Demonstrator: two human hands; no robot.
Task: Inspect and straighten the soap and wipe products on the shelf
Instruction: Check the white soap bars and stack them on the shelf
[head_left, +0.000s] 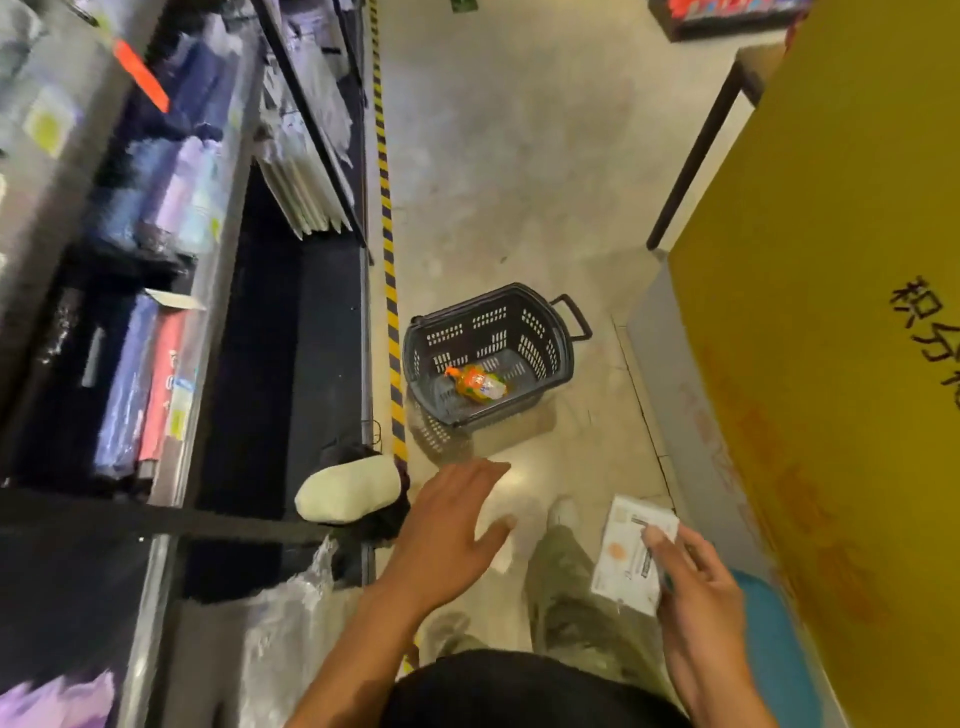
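My right hand grips a small white box with an orange mark, held low over the floor at the lower right. My left hand hovers flat with its fingers spread and holds nothing, just right of the shelf's front edge. The dark shelf unit fills the left side. Blurred blue, lilac and red packs stand on it. A pale rounded pack sticks out at the shelf's lower front, close to my left hand.
A dark plastic basket stands on the floor ahead with an orange packet inside. Yellow-black tape runs along the shelf base. A large yellow panel walls the right side. My legs and shoes are below.
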